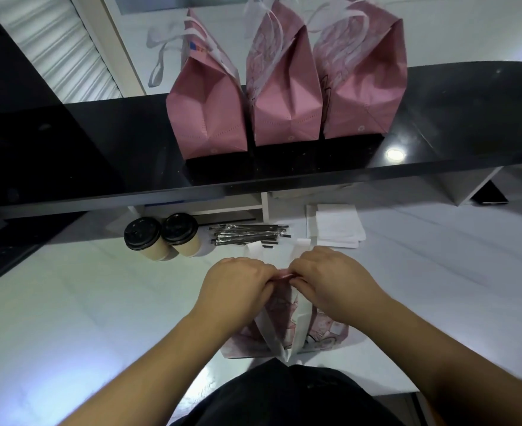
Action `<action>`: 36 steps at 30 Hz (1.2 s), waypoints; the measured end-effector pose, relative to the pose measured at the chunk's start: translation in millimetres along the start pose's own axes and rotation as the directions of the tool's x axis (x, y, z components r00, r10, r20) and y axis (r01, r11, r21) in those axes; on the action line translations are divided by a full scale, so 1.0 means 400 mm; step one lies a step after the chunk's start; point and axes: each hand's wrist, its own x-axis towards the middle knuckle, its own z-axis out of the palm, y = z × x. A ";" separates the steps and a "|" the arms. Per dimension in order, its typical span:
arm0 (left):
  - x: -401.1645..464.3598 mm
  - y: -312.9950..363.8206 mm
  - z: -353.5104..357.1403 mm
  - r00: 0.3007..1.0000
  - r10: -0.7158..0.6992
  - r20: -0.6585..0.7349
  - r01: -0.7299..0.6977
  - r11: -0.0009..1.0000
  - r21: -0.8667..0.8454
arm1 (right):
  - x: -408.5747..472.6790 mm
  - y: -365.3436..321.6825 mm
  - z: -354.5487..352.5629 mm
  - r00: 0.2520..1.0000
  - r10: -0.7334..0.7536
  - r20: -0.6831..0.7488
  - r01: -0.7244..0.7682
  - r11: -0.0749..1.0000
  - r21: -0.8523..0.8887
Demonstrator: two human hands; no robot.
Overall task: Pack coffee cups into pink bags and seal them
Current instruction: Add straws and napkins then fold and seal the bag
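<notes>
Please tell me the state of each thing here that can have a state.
Left hand: pinches the bag's top edge.
Right hand: pinches the same edge.
Bag on the table: upright, top pressed together.
Three bags on the counter: upright, tops folded shut.
Two coffee cups: upright, black lids on.

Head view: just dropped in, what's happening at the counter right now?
A person is pinching shut the top of a pink bag on the white counter, left hand and right hand meeting at its fold. Three closed pink bags stand on the black shelf behind. Two lidded coffee cups wait beside a pile of wrapped straws.
</notes>
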 end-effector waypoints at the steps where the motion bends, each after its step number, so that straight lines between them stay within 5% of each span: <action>1: -0.003 -0.004 0.004 1.000 0.002 -0.016 -0.002 1.000 -0.008 | -0.005 0.007 -0.004 1.000 -0.001 -0.003 0.001 1.000 0.001; 13: -0.030 -0.072 -0.015 0.999 -0.003 -0.038 0.000 0.996 -0.089 | -0.084 0.104 -0.025 0.999 0.001 -0.043 0.000 1.000 0.021; 22: -0.106 -0.205 -0.034 0.985 -0.172 -0.026 0.165 0.969 -0.182 | -0.110 0.119 -0.037 0.993 0.051 -0.109 -0.047 0.998 0.039; 36: -0.128 -0.203 -0.011 0.971 -0.232 0.062 0.239 0.910 -0.340 | -0.112 0.100 -0.051 0.992 0.103 -0.067 -0.104 0.994 -0.017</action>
